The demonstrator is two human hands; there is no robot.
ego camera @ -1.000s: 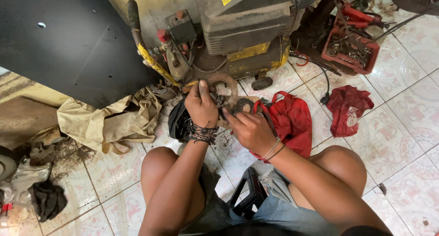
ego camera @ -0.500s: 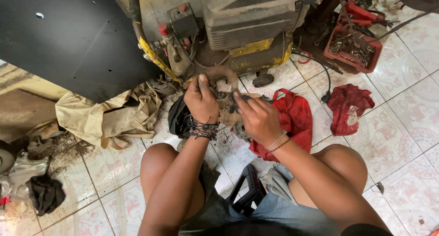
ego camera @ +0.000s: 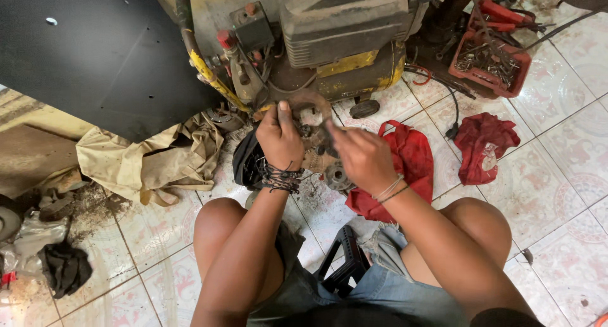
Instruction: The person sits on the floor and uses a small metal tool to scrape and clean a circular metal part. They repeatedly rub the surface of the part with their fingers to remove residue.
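My left hand [ego camera: 279, 141] grips a rusty round metal plate [ego camera: 311, 106] with holes, held up in front of a dirty yellow compressor [ego camera: 329, 42]. My right hand [ego camera: 360, 156] has its fingers on small dark parts at the plate's lower right side; what it pinches is hidden by the fingers. A round grey metal part [ego camera: 334, 175] lies on the floor just below the hands. A black open pouch [ego camera: 248, 165] with small hardware sits under my left wrist. My bare knees frame the bottom of the view.
A red cloth bag [ego camera: 408, 159] lies right of the hands, a red rag [ego camera: 482, 146] farther right. A red tray of bolts [ego camera: 486, 61] stands at top right. A beige cloth [ego camera: 152, 162] and black panel [ego camera: 95, 54] are left. A black tool [ego camera: 345, 263] sits between my legs.
My right hand has moved up and left from the red bag to the plate's side. My left hand keeps holding the plate nearly still.
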